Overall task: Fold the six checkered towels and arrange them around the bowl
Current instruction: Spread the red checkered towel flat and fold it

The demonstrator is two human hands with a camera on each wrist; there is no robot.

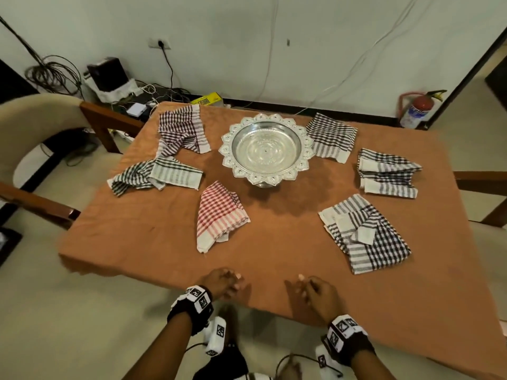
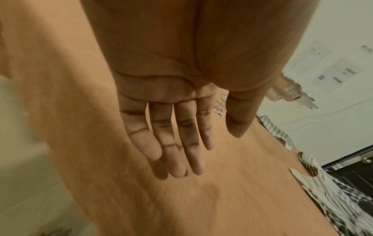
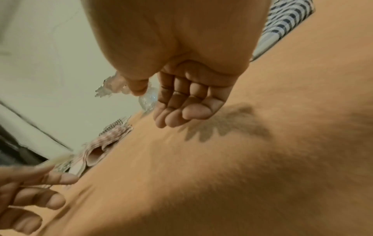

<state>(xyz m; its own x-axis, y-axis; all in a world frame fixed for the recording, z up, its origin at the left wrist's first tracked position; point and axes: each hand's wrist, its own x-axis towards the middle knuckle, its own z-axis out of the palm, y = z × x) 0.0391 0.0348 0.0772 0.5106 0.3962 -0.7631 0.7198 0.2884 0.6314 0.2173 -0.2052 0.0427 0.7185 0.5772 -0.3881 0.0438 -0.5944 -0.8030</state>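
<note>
Six checkered towels lie loosely around the silver bowl (image 1: 265, 148) on the brown table (image 1: 153, 237). The red towel (image 1: 219, 215) is the one nearest the hands, ahead of the left hand (image 1: 223, 282) and apart from it. A black towel (image 1: 367, 234) lies ahead and to the right of the right hand (image 1: 315, 293). The other four lie farther off: two on the left, two on the right. Both hands sit at the near table edge, close together, holding nothing: left fingers (image 2: 177, 143) straight, right fingers (image 3: 181, 110) loosely curled.
</note>
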